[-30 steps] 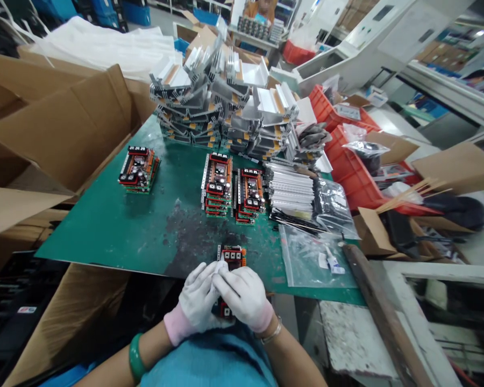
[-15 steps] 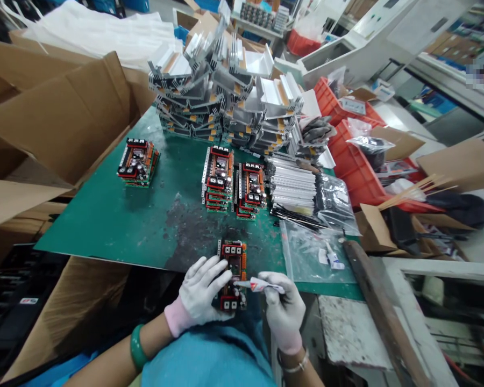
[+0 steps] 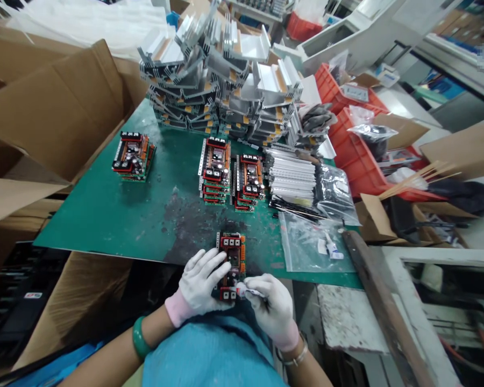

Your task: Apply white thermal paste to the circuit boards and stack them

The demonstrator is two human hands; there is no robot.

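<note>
Both my hands wear white gloves with pink cuffs. My left hand point(image 3: 199, 282) grips the left side of a circuit board point(image 3: 233, 258) with red and orange components, its fingers lying across the board and hiding part of it. My right hand point(image 3: 271, 303) pinches a small white and red tube point(image 3: 248, 292), whose tip is at the board's lower right edge. Contact between tip and board is hard to tell. Three stacks of similar boards point(image 3: 134, 156) point(image 3: 214, 171) point(image 3: 248, 183) stand on the green mat point(image 3: 92, 226) beyond my hands.
Stacked aluminium heat sinks point(image 3: 218, 80) rise behind the boards. To the right lie white strips point(image 3: 292, 180), a black-filled plastic bag point(image 3: 333, 188) and a clear bag with small tubes point(image 3: 308, 244). Open cardboard boxes point(image 3: 52, 102) stand left; red crates point(image 3: 349, 150) stand right.
My hands have parted from their position together over the board. My right hand has moved right with the small tube, then brought its tip back toward the board. The board is more exposed.
</note>
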